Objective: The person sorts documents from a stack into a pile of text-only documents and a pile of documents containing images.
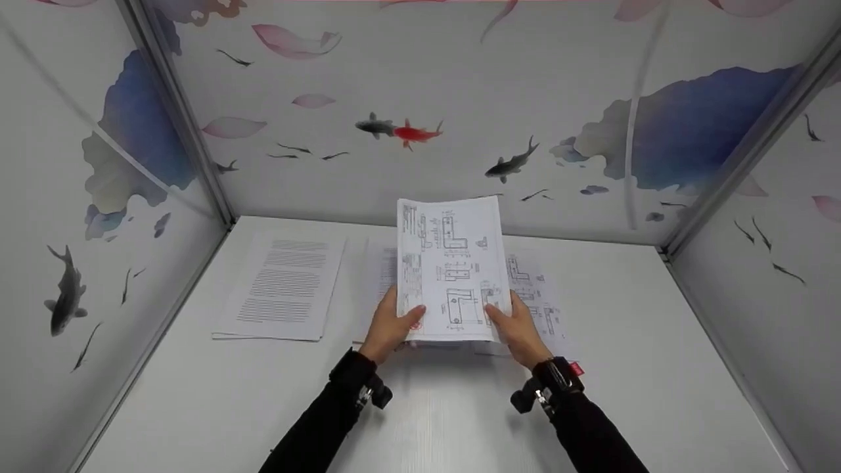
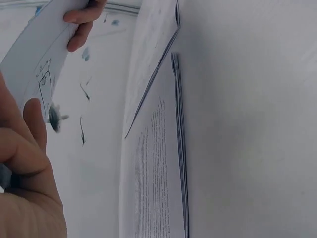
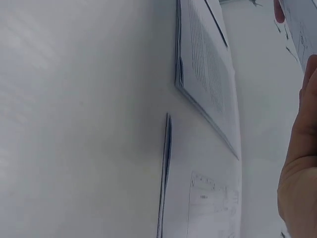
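Both hands hold up a sheet of technical drawings (image 1: 453, 263), raised above the table and tilted toward the head camera. My left hand (image 1: 389, 325) pinches its lower left edge, thumb on the printed face. At the lower right edge my right hand (image 1: 522, 332) grips it the same way. Whether it is one sheet or several cannot be told. Behind it, partly hidden, lie a stack of text pages (image 2: 153, 183) and, to the right, a stack of drawing sheets (image 1: 548, 322). Both wrist views show these stacks lying below the raised hands.
Another stack of text pages (image 1: 282, 289) lies on the left of the white table (image 1: 657, 381), its sheets slightly uneven. Walls (image 1: 460, 79) printed with fish and petals enclose the table at the back and both sides.
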The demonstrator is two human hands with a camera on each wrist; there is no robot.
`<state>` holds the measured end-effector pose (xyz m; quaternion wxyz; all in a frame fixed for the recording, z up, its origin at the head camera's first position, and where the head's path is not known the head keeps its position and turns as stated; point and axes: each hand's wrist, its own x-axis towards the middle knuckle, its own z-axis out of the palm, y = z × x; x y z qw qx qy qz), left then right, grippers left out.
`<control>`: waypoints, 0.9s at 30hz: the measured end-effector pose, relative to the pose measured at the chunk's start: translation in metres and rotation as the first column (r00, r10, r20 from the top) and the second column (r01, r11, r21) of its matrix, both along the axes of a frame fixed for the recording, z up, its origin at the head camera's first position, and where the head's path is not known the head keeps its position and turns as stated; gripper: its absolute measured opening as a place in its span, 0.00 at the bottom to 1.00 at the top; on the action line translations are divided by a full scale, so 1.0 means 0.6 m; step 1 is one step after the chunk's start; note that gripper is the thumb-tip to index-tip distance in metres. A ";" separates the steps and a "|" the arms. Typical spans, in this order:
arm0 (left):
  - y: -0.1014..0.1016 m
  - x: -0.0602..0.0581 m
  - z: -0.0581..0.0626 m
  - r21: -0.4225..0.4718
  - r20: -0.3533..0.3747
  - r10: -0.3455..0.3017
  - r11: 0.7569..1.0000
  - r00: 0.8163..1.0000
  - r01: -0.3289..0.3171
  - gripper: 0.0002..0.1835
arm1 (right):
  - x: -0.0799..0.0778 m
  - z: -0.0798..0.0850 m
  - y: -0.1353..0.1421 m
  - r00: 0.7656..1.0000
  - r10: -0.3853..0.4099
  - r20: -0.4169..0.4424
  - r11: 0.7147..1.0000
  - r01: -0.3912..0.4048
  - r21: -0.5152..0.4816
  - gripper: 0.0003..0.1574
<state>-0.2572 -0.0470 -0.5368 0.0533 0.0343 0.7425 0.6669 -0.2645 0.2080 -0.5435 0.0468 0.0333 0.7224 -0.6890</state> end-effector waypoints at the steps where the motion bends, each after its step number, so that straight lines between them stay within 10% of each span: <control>1: 0.003 0.001 0.000 -0.007 0.019 -0.032 0.999 0.999 0.032 0.32 | -0.001 0.000 0.008 1.000 -0.004 0.001 1.000 0.004 0.008 0.29; 8: 0.006 0.006 -0.001 0.011 0.041 -0.166 0.986 0.985 0.166 0.32 | -0.005 0.004 0.063 0.998 -0.058 0.038 0.996 0.055 0.063 0.29; 27: -0.021 0.007 -0.009 0.037 0.076 -0.183 0.983 0.980 0.181 0.11 | -0.024 0.004 0.238 0.983 -0.076 0.169 0.945 0.017 0.327 0.34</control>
